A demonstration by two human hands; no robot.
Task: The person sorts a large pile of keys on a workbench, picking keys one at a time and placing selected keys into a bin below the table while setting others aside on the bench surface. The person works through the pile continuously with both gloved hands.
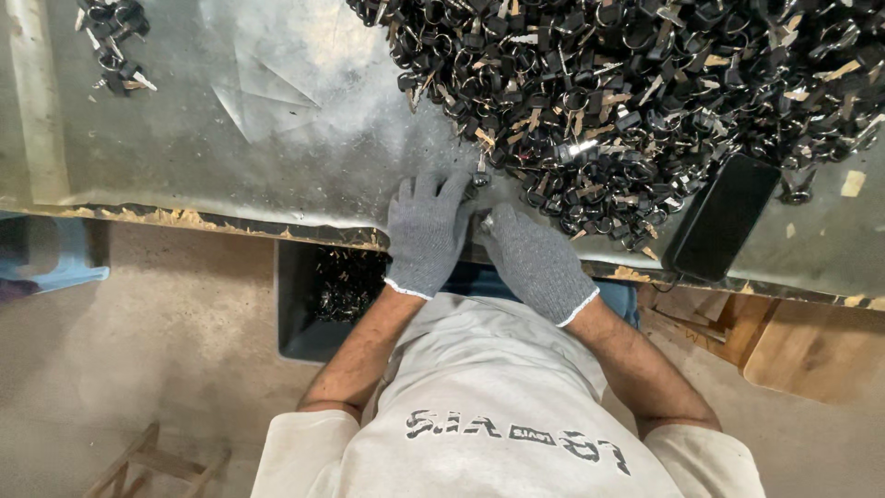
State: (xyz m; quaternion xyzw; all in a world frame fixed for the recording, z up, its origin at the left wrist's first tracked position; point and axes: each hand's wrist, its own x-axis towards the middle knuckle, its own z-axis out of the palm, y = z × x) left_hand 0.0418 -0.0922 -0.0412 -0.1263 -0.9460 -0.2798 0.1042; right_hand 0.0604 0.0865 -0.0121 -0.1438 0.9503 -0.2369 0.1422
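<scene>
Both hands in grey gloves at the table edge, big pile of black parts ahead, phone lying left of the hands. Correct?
Not quite: the head view shows the black phone to the right of the gloved left hand and right hand, beside the pile of black parts. The rest holds.

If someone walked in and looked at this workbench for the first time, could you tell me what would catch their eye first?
Most striking is the big heap of small black-and-metal parts covering the far right of the worn grey table. At its near edge, two hands in grey knit gloves, the left hand and the right hand, work on one small metal piece. A black phone lies face up to their right.
</scene>
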